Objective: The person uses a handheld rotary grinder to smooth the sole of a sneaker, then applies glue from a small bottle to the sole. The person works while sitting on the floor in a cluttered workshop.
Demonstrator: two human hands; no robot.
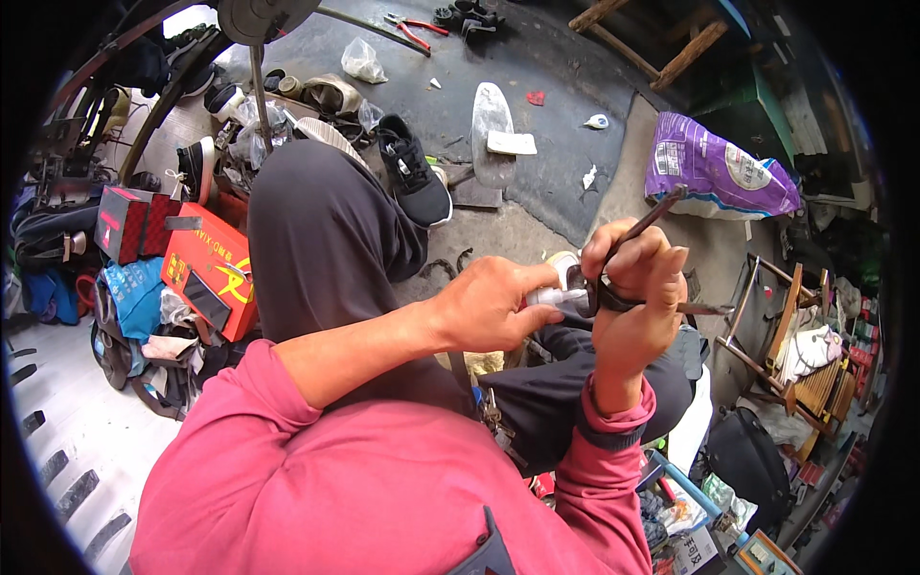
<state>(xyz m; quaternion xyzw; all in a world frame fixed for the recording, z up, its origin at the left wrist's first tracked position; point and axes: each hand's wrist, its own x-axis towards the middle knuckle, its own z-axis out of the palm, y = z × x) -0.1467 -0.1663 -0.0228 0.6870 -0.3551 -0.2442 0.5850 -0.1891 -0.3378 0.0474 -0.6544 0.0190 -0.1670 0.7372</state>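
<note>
My left hand (pixel 487 302) is closed round a small white plastic bottle (pixel 558 296), pinched between thumb and fingers above my lap. Just right of it, my right hand (pixel 634 283) grips a dark metal tool that looks like pincers (pixel 707 309). Two long arms of this tool spread apart, one up past my fingers and one out to the right. Its other end meets the bottle's right side, where my fingers partly hide it. Below the hands, a pale-soled shoe (pixel 563 259) is mostly covered.
A black sneaker (pixel 414 172) lies beside my knee. Ahead are a grey sole-shaped piece (pixel 493 110), red-handled pliers (pixel 414 29) and a purple sack (pixel 714 163). An orange shoebox (pixel 216 259) stands left; a wooden-slatted folding chair (pixel 815 383) and a black bag (pixel 747 460) lie right.
</note>
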